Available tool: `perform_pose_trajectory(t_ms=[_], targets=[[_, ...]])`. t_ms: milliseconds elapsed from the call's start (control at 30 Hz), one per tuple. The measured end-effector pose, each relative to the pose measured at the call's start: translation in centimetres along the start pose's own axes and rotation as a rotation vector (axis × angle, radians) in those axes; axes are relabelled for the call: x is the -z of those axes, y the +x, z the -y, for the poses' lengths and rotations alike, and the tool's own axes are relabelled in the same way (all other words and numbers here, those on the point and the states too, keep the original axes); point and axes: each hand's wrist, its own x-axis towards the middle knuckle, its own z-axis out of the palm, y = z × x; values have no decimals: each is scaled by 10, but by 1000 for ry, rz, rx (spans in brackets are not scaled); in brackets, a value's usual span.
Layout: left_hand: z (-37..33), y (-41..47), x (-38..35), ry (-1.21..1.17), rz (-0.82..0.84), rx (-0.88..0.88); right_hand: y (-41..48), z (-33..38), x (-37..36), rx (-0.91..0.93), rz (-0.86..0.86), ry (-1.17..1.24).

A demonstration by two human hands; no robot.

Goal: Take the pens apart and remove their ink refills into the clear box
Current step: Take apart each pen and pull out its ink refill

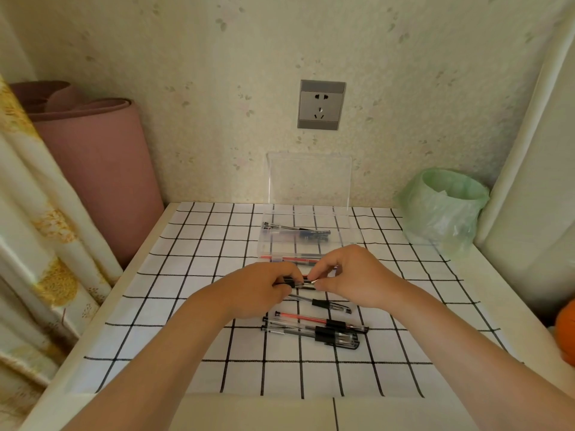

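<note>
My left hand [261, 290] and my right hand [351, 275] both grip one black pen [300, 281] held level above the checked cloth, left hand on the barrel, right fingertips on the tip end. Several more pens [314, 328] lie on the cloth just below my hands, one with a red refill. The clear box [354, 236] stands open behind my hands, lid up against the wall. Inside it lie dark refills [298, 231] at the back and a red one [292, 259] at the front.
A green-bagged bin [445, 209] stands at the table's back right. A rolled pink mat [96, 169] and a curtain [37, 228] flank the left side. An orange object [566, 331] sits at the right edge. A wall socket [320, 104] is above the box.
</note>
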Motion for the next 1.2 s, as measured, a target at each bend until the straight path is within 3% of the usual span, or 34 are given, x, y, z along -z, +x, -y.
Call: perform_pose_trajectory(t_ms=[767,1200], targets=[[-6,1,6,-157,-100,-6,-2,11,-6,15,-63,132],[-7,-1,7,-109,-183,-98,-6,10,0,64,-18,-69]])
